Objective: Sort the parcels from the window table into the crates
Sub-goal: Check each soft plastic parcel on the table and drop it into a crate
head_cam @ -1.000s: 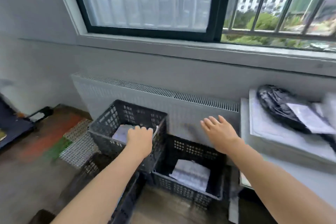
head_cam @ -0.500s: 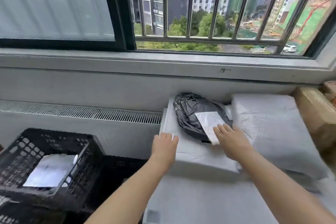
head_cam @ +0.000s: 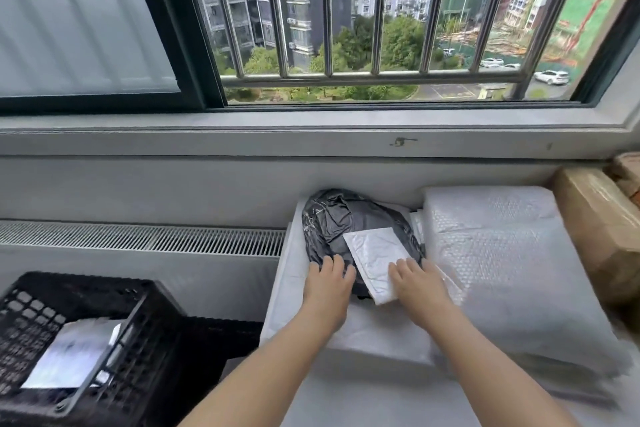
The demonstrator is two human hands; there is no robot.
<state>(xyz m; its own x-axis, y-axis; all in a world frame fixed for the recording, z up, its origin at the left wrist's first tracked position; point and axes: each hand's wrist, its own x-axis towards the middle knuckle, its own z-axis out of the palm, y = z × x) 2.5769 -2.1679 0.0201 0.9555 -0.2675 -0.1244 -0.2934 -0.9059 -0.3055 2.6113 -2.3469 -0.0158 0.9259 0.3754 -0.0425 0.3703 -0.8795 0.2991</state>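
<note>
A black plastic parcel (head_cam: 341,218) with a white label (head_cam: 375,253) lies on a flat white parcel (head_cam: 294,288) on the window table (head_cam: 346,399). My left hand (head_cam: 329,288) rests on the black parcel's near left edge, fingers fairly straight. My right hand (head_cam: 419,284) lies on the label and the parcel's near right edge, fingers spread. A black crate (head_cam: 145,340) at lower left holds a white parcel (head_cam: 72,354).
A large bubble-wrapped parcel (head_cam: 502,253) lies right of the black one. Brown cardboard boxes (head_cam: 595,225) stand at the far right against the wall. A white radiator (head_cam: 138,243) runs under the sill behind the crates. A second dark crate (head_cam: 221,340) stands beside the table.
My view has swung right from the crates to the table. Both hands moved from the crate area onto the black parcel, the left one reaching it last.
</note>
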